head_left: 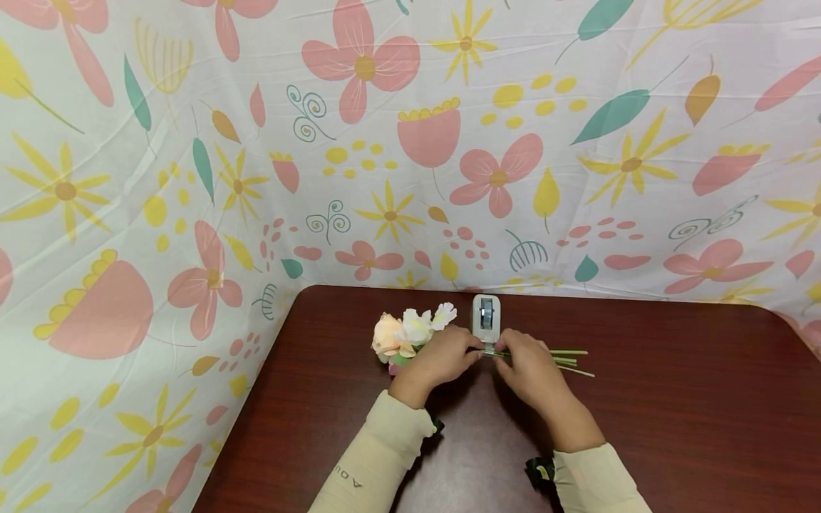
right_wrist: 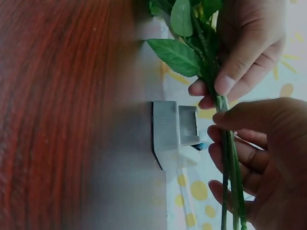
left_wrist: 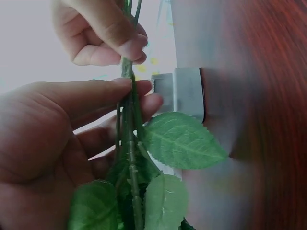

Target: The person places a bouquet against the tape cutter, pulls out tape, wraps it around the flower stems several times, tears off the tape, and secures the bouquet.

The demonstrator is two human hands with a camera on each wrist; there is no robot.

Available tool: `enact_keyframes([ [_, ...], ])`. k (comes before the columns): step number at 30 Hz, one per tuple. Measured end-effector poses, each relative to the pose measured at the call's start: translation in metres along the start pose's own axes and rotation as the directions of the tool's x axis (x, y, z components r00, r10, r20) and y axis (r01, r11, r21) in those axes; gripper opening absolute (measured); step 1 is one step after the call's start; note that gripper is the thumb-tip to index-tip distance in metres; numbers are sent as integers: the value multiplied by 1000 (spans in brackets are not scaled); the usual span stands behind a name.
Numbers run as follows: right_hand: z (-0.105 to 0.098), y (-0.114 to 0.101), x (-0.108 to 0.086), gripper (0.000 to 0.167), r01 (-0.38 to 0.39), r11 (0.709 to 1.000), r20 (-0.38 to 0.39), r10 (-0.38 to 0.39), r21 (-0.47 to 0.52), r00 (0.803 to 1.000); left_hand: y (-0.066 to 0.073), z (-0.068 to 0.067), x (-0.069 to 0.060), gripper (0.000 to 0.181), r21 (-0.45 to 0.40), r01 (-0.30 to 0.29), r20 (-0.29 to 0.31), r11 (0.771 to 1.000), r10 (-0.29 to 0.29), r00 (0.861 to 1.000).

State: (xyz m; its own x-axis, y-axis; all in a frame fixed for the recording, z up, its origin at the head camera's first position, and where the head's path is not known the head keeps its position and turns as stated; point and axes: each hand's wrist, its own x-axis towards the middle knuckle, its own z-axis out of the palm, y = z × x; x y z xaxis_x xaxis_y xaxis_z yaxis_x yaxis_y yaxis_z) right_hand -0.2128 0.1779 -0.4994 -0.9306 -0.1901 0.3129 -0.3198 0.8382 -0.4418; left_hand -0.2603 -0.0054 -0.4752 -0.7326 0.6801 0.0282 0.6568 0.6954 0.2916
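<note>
the thin green stems (right_wrist: 233, 191) of a peach-and-white flower bouquet (head_left: 415, 328) are pinched by the left hand (head_left: 445, 358) and right hand (head_left: 529, 365), beside a white tape dispenser (head_left: 486, 318) set near the back edge of the dark-red wooden table (head_left: 693, 392); broad tabletop is seen rightward.

Behind the dark red table (head_left: 693, 385), and along its left side, hangs a white cloth (head_left: 417, 164) — its floral print is mostly pink and yellow (some leaves are green).
</note>
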Motion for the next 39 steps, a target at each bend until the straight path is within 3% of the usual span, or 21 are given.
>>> enact_keyframes([
  [7,-3,-3,-1,9,-35,999,27,35,31,999,-1,3,3,19,-3,4,-31,1000,-4,1000],
  [20,-2,1,1,9,-47,999,28,46,24,999,2,6,2,14,44,23,-111,999,-18,994],
  [32,3,2,-1,17,-24,999,22,24,25,999,8,2,0,18,66,58,-72,996,-53,996],
  [39,2,1,-1,16,-31,998,13,30,47,999,9,1,-1,17,91,57,-89,994,-49,995],
])
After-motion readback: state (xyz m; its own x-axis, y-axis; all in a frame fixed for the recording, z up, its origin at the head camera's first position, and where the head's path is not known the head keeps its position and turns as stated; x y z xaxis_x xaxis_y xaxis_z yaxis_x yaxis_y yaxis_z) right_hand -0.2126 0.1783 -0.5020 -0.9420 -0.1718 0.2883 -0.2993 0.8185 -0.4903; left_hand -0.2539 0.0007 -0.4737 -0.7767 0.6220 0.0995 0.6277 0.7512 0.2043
